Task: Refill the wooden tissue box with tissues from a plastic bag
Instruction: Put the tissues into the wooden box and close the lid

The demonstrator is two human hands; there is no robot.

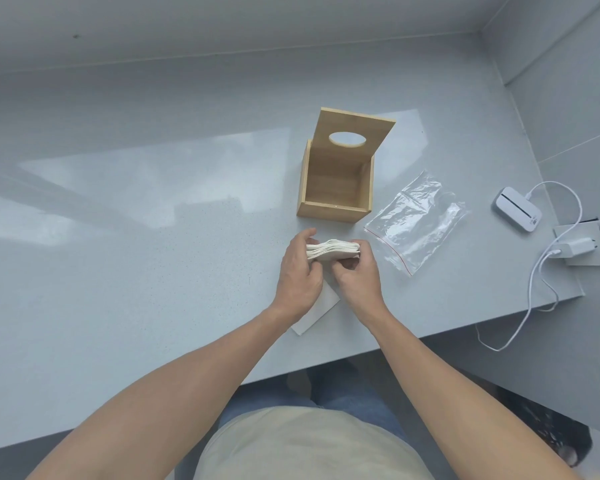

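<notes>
The wooden tissue box [333, 213] stands open on the grey counter, its lid with an oval hole [355, 128] tilted up and back; the inside looks bare. Just in front of it, both hands hold a white stack of tissues [333, 250] between them. My left hand [300, 271] grips the stack's left end and my right hand [359, 275] grips its right end. A single white tissue [317, 311] lies flat on the counter under my wrists. The clear plastic bag [414, 221] with a red seal strip lies flat to the right of the box.
A white device [516, 208] with a cable sits at the far right, beside a white charger [577, 247] on a wall socket plate. The cable [534, 289] hangs over the counter's right front edge. Walls close the counter at the back and right.
</notes>
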